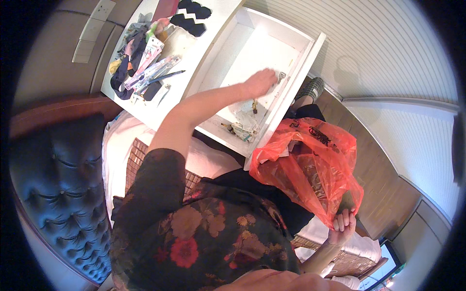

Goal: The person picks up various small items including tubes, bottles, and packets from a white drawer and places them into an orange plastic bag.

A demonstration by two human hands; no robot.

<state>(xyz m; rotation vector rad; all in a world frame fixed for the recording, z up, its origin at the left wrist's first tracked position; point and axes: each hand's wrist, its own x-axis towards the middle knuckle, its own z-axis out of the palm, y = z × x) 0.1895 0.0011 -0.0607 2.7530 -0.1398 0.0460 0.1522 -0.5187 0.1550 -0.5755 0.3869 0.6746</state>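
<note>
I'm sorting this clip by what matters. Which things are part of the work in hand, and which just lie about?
In hand:
left hand reaching into open white drawer
crumpled scraps at drawer's near end
right hand gripping orange plastic bag

Lying about:
clothes heap and black pen on white tabletop

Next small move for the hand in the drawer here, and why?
Probably close the left hand on the small metal item at its fingertips and carry it to the red bag. The hand lies flat in the open drawer, scraps remain near the front, and the right hand holds the bag beside it.
</note>
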